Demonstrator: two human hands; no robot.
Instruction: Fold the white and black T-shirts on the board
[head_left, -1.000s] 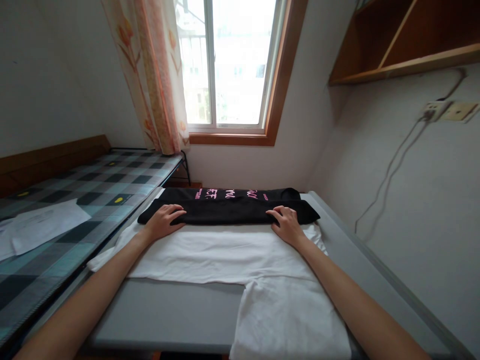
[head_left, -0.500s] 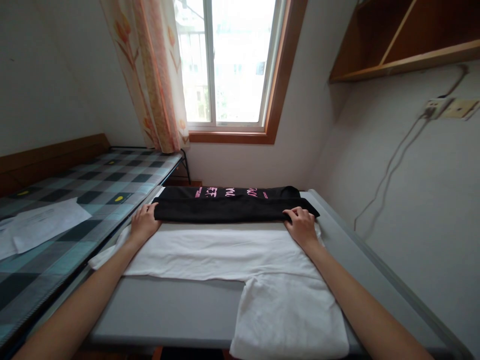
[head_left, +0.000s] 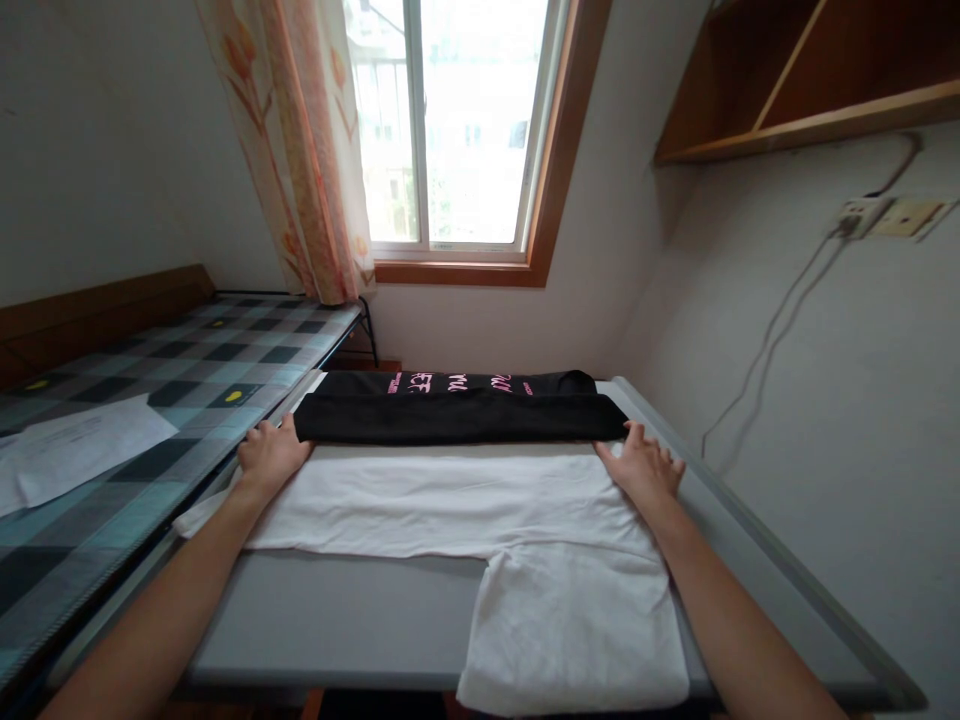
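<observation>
A folded black garment with pink lettering (head_left: 457,408) lies across the far part of a grey table (head_left: 330,620). In front of it a white T-shirt (head_left: 480,520) is spread flat, its lower part hanging over the near edge. My left hand (head_left: 268,455) rests open at the garment's left end, fingertips against it. At the right end my right hand (head_left: 643,468) lies flat on the white shirt with fingers spread, touching the black cloth's corner.
A bed with a checked cover (head_left: 157,390) stands to the left, white paper (head_left: 75,445) lying on it. Behind the table are a window (head_left: 442,130) and a patterned curtain (head_left: 300,150). A wooden shelf (head_left: 795,90) and a wall socket with cable (head_left: 862,215) are at the right.
Both hands slid outward along the black garment, from on top of its middle portions to its two ends. The garment's ends now lie squarer.
</observation>
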